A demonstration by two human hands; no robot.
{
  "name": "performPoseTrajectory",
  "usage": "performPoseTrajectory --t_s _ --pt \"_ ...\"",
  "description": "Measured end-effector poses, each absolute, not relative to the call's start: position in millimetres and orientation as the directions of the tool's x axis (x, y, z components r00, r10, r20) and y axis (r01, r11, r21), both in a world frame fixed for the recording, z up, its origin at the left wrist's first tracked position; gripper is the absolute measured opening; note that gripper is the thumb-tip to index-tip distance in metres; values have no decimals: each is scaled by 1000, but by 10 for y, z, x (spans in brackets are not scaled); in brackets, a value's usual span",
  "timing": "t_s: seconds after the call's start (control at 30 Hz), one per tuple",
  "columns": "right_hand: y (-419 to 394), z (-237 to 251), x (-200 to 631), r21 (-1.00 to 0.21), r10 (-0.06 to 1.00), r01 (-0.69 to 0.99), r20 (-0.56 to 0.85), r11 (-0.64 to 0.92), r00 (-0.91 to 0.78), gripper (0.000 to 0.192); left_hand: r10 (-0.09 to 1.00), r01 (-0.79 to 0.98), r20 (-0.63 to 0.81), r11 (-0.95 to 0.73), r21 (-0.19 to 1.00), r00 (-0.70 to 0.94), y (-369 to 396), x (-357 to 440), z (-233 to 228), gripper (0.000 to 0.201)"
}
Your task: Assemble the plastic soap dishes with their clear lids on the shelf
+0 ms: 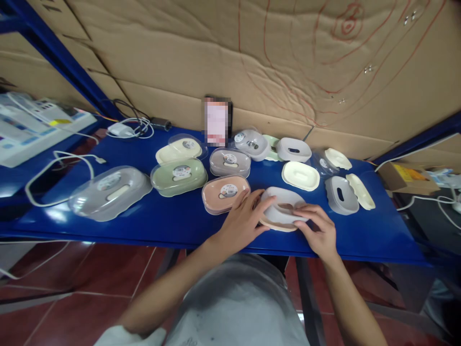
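Observation:
Between my hands, near the front edge of the table, is a pale grey oval soap dish [284,198] with a slot in its middle. A peach-coloured rim [279,226] shows beneath it. My left hand [247,214] grips its left side, thumb low and fingers over the top edge. On the right side my right hand [319,228] pinches the edge between thumb and fingers. Just left of the dish lies a peach soap box [223,194] with a clear lid and a round label; my left fingers overlap its right end. A cream tray [300,176] lies behind the dish.
Lidded soap boxes in green [179,178], grey [111,192] and cream stand to the left. Grey dishes [342,194] and cream pieces [360,191] lie to the right. A phone [217,121] leans against the cardboard wall [180,62]. A white cable [59,161] crosses the table's left end.

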State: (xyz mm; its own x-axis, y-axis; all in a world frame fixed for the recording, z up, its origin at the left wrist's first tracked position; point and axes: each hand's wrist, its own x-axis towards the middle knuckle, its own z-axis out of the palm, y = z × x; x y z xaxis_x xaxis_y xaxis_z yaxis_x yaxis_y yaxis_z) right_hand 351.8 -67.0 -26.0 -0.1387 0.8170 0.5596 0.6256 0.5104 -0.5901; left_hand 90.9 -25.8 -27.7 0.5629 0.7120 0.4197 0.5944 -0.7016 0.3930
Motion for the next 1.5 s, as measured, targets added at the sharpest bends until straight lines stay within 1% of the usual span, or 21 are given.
performPoseTrajectory --t_s 0.1,0.17,0.2,0.27,0.33,0.4,0.53,0.6,0.67,0.73,0.83,0.9,0.97,1.0,1.07,1.13,1.2,1.27,1.37,1.43,1.5 --pt "-644 -261 3560 -565 820 672 561 479 -113 17 700 625 445 -708 329 559 -284 905 -280 91" --pt "-618 -275 3612 -530 802 728 595 435 -46 20 691 656 455 -707 265 561 -324 898 -284 84" --pt "-601 -283 3644 -512 794 758 607 403 -12 21 684 668 461 -707 229 566 -350 891 -289 75" --pt "-556 -300 3700 -490 805 798 593 352 9 21 659 677 478 -717 166 581 -402 870 -301 49" --pt "-502 -309 3725 -480 839 805 543 349 -39 21 628 664 495 -737 128 601 -439 835 -313 26" --pt "-444 -306 3705 -482 862 789 494 382 -116 22 604 635 488 -763 125 630 -450 793 -320 17" --pt "-309 -229 3606 -459 875 780 426 426 -227 27 545 572 466 -815 98 697 -423 717 -338 18" --pt "-212 -132 3561 -398 873 799 386 451 -300 29 511 552 482 -831 66 711 -413 696 -358 20" --pt "-63 14 3505 -298 860 829 362 474 -361 32 490 540 496 -840 51 716 -411 687 -380 23" --pt "168 188 3404 -208 835 850 399 484 -378 34 483 532 498 -845 49 720 -415 686 -397 24" --pt "674 412 3123 -126 771 825 455 551 -446 38 473 521 497 -852 48 728 -421 692 -412 27" --pt "1063 483 2883 -64 742 790 396 610 -541 46 467 518 513 -854 49 721 -423 695 -422 27" --pt "1414 492 2669 -37 765 795 302 606 -569 59 467 521 525 -852 51 712 -423 694 -433 27" --pt "1554 482 2591 -35 780 802 259 596 -569 62 468 523 525 -851 51 710 -423 692 -437 27" --pt "1740 458 2516 -44 797 809 213 585 -565 61 470 525 522 -850 50 712 -423 685 -443 27" --pt "1784 457 2558 -60 791 805 244 590 -561 55 471 525 518 -850 48 714 -424 680 -442 26" --pt "1685 492 2697 -81 771 798 333 597 -543 52 470 527 514 -849 42 717 -428 679 -430 25" --pt "1440 542 2893 -111 750 798 439 592 -495 52 481 541 508 -841 35 715 -437 680 -409 24" --pt "811 530 3202 -178 725 805 572 567 -384 53 521 586 519 -809 47 678 -459 682 -367 20" --pt "284 402 3372 -265 746 796 588 544 -313 54 547 613 550 -787 78 632 -478 680 -339 24" --pt "-224 191 3496 -363 791 786 562 500 -243 57 563 634 601 -764 116 568 -493 676 -317 32"
